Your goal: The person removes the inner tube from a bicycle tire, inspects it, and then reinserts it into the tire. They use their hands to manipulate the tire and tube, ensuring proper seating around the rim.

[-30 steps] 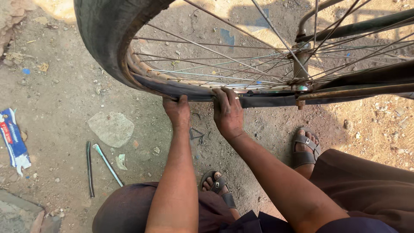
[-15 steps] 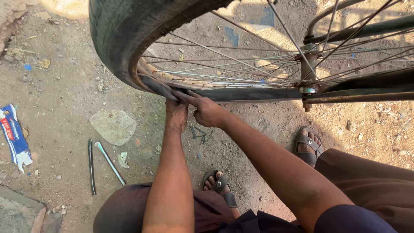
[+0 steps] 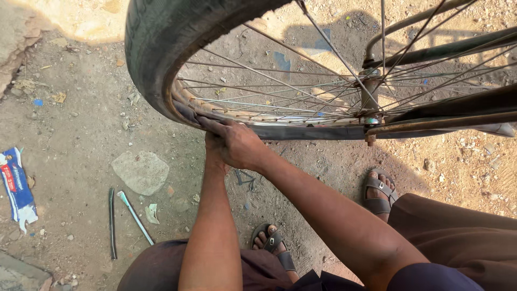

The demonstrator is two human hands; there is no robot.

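Two hands work the edge of a bicycle tyre (image 3: 161,59) at the wheel rim (image 3: 258,116).

The right hand (image 3: 239,144) lies over the left hand (image 3: 214,153), its fingers (image 3: 215,126) pressed together on the black rubber at the rim; the left fingers are hidden beneath, their state unclear. Below and left of the fingers, two thin tyre levers (image 3: 121,215) lie on the dirt ground (image 3: 75,134). The wheel is cut off above.

One bicycle wheel (image 3: 226,64), two hands, two sandals, two metal levers, one flat stone (image 3: 141,171), one torn wrapper (image 3: 16,186).
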